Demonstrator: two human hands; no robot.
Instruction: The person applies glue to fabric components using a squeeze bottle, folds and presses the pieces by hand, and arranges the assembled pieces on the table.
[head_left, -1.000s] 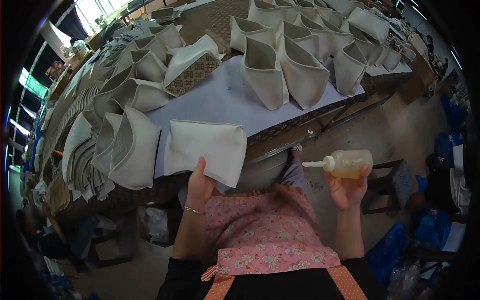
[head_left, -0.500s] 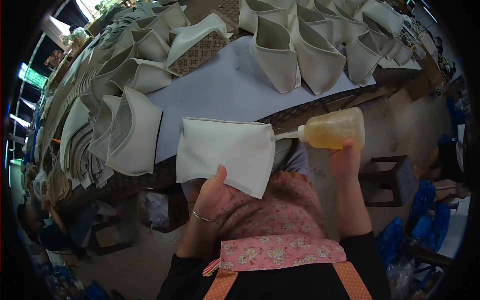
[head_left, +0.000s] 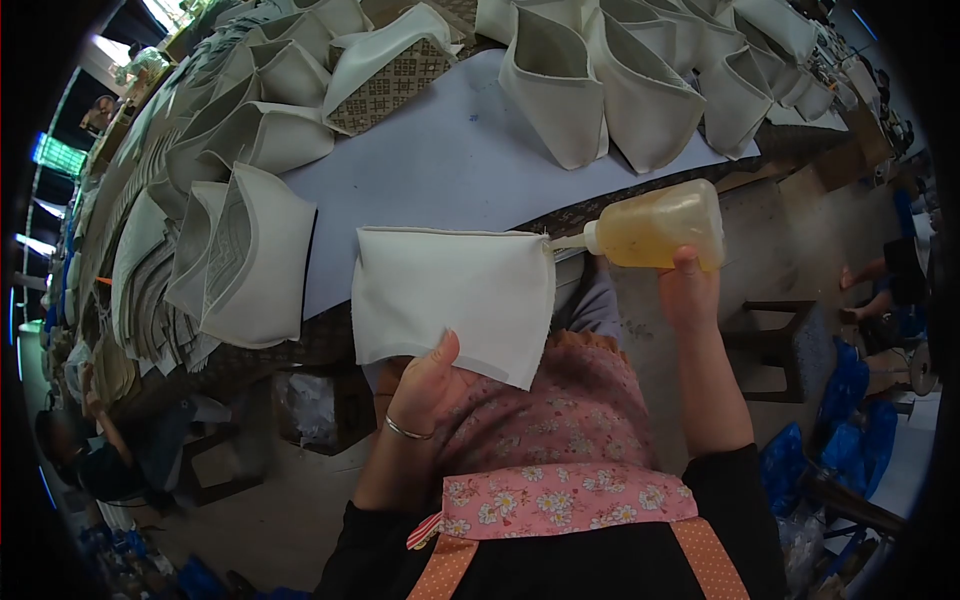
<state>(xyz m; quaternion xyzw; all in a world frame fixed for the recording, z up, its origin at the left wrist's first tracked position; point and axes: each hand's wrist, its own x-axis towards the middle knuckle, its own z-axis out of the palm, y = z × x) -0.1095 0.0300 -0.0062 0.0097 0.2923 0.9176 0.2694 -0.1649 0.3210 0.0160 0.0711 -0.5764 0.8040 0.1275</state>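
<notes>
Thumb (head_left: 443, 348) on top, left hand (head_left: 428, 385) pinches white rectangular pouch (head_left: 455, 295); right hand (head_left: 690, 290) clasps translucent amber-filled bottle (head_left: 655, 228), nozzle (head_left: 569, 242) at pouch's corner.

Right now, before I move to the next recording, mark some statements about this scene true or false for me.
1. The right hand holds a bottle with amber liquid in it. True.
2. The nozzle points away from the white piece. False: it points at that piece's side edge, near the top corner.
3. A bangle sits on the right wrist. False: it is on the left wrist.
4. The left hand holds the white piece by its lower part. True.
5. The apron is plain blue. False: it is pink with a flower print.
</notes>
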